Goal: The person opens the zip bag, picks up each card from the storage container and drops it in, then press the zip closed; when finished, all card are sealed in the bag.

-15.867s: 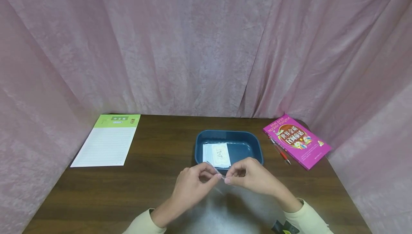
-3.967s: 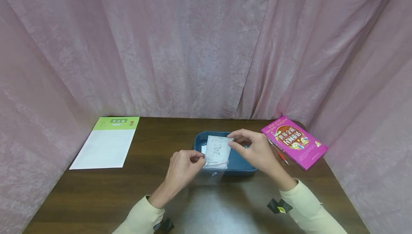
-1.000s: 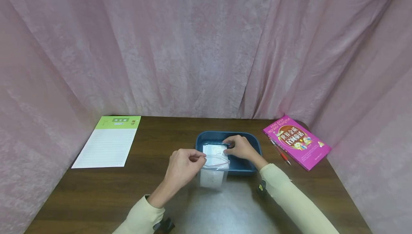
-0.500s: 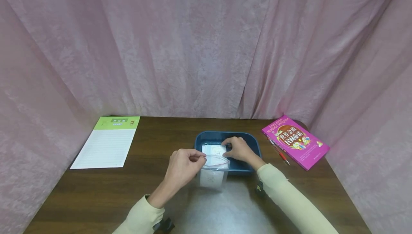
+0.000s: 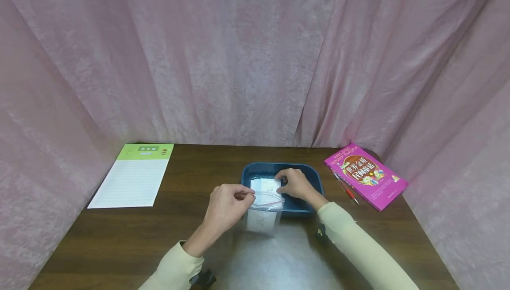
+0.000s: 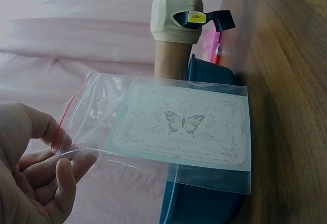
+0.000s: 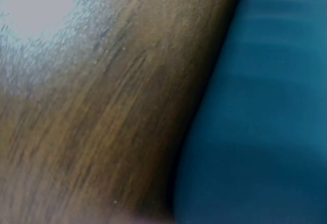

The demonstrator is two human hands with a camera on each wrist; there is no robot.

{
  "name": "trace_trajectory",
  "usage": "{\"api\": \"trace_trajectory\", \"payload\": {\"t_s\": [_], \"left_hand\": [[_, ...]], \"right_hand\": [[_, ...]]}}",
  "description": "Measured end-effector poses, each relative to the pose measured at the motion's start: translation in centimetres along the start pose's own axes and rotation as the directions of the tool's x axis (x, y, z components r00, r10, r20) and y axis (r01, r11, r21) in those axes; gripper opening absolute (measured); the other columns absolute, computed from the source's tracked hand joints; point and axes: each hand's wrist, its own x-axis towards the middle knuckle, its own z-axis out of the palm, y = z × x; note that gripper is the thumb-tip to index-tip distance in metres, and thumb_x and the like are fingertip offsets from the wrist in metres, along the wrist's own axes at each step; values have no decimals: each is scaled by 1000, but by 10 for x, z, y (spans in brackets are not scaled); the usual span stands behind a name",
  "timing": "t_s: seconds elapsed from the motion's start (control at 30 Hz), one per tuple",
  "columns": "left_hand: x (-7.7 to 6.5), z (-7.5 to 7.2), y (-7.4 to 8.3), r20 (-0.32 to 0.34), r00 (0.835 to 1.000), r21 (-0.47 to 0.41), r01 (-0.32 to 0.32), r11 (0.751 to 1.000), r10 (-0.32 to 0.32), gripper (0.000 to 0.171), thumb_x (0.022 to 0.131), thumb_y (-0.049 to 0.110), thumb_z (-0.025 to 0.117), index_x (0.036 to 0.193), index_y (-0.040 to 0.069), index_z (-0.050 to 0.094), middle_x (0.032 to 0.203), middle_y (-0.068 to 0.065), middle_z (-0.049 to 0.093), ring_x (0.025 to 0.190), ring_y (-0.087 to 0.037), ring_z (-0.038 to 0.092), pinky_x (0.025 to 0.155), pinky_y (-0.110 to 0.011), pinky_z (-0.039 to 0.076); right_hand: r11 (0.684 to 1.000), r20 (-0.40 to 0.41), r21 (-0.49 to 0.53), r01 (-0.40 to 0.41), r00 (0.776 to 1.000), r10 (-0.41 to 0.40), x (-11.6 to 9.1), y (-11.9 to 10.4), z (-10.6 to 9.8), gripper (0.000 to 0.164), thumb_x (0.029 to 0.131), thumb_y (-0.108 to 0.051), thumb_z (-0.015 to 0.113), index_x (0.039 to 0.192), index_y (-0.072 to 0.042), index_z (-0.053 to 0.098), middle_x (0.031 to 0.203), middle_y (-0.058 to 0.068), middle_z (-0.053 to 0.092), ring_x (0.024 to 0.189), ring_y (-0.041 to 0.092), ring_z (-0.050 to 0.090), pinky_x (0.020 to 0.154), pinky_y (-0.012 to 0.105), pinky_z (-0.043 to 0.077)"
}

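Observation:
My left hand (image 5: 230, 203) pinches the upper left of a clear zip bag (image 5: 276, 221) in front of a blue tray (image 5: 287, 164). The bag's mouth gapes, with a red line along its edge. Inside it, in the left wrist view, lies a white card (image 6: 179, 119) printed with a butterfly and an ornate border. White cards (image 5: 260, 184) lie in the tray's left half, partly hidden behind the bag. My right hand (image 5: 298, 186) reaches into the tray, thumb and index finger bent at the cards' right edge. Whether they pinch a card I cannot tell.
A lined writing pad (image 5: 133, 181) with a green header lies at the far left. On the right are a pink book (image 5: 366, 175) and a red pen (image 5: 349, 191) along its left side. Pink curtains (image 5: 239, 59) enclose the back and sides of the wooden table (image 5: 119, 245).
Four seconds ago my right hand held a butterfly card above the bag; now that hand is down in the tray. Over the last second both hands stay almost still.

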Motion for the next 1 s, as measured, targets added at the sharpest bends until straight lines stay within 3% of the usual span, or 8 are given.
{"api": "trace_trajectory", "payload": {"t_s": [0.5,0.73,1.0], "left_hand": [[1,-1,2,-1,1000,10,27,1000,-27,12,89,13,70,91,11,82,81,2,77,55,-11,57,46,-26,42],[2,-2,1,-3,1000,6,26,1000,-26,12,89,12,70,90,11,82,81,2,77,56,-11,58,47,-25,43],[3,-2,0,3,999,8,36,999,-36,13,89,12,70,92,9,82,80,1,77,56,-12,57,46,-25,41]], "right_hand": [[989,-52,148,6,999,1,-11,-9,-25,22,81,-2,83,102,-7,78,93,6,74,83,17,70,73,35,59],[987,-18,155,37,999,-35,-20,-14,-37,15,86,-8,81,100,-11,80,91,1,76,83,15,69,73,34,59],[983,-101,153,104,991,-89,-33,-28,-52,11,87,-10,80,97,-11,80,89,3,77,82,17,72,75,37,60]]}}
